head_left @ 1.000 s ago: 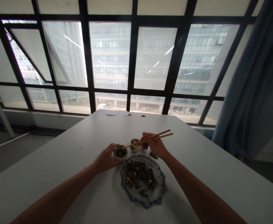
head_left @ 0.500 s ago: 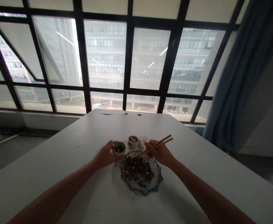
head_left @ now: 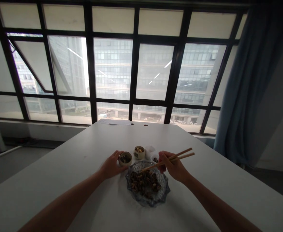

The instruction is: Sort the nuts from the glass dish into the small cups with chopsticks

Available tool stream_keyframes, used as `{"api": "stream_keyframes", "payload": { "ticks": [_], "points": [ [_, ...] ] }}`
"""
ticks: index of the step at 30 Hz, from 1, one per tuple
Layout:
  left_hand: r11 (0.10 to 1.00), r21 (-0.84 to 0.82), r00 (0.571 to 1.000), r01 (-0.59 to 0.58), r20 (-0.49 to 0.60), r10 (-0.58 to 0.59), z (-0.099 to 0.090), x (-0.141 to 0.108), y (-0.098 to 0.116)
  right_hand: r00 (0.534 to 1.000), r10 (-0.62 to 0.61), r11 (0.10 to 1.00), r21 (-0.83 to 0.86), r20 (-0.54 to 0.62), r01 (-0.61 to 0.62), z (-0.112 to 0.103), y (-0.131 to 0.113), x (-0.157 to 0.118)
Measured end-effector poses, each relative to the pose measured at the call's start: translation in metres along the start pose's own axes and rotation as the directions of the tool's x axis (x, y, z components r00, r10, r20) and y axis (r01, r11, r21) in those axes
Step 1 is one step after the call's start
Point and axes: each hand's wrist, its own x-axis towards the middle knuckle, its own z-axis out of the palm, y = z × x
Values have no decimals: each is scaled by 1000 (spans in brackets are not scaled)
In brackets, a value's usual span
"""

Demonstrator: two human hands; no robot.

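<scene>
My left hand [head_left: 112, 165] is closed around the side of a small round cup [head_left: 125, 159] with dark bits inside. In my right hand [head_left: 172, 166] is a pair of wooden chopsticks [head_left: 180, 155], their tips down at the dark pieces [head_left: 143, 183] in a scalloped glass bowl [head_left: 165, 193]. Whether the tips pinch a piece is too small to tell. Behind the bowl stands a second small cup [head_left: 139, 153] with pale yellowish pieces. Partly covered by my right fingers, a small white dish [head_left: 153, 157] holds a few dark bits.
A whitish translucent container [head_left: 149, 150] sits beside the second cup. Sheets of paper [head_left: 114, 122] lie at the far end of the white table [head_left: 102, 206]. Beyond are framed windows [head_left: 113, 67], with a blue curtain [head_left: 238, 96] at the right.
The camera view has tilted up a little. My right hand has shifted right, uncovering the small white dish, and the chopsticks lie flatter. My left hand still holds the cup.
</scene>
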Motion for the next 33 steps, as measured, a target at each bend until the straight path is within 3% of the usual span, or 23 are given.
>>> {"api": "stream_keyframes", "payload": {
  "ticks": [8,16,20,24,27,33],
  "points": [
    [1000,-7,1000,3,13,-3,1,-1,1,987,-3,994,-106,161,20,13,-1,-7],
    [1000,-21,1000,11,0,-11,1,-1,1,998,58,997,53,11,-59,6,6,3],
    [1000,-21,1000,15,15,-15,3,-1,0,977,169,958,253,-129,-132,-4,19,15],
    [1000,-19,1000,15,22,-15,3,-1,0,944,298,896,383,-142,-225,-15,32,24],
    [1000,-18,1000,18,15,-18,3,-1,0,946,302,904,351,-118,-245,-19,39,25],
    [1000,-20,1000,2,7,-2,2,-2,-1,974,191,959,234,-124,-159,-15,39,23]
  ]
}}
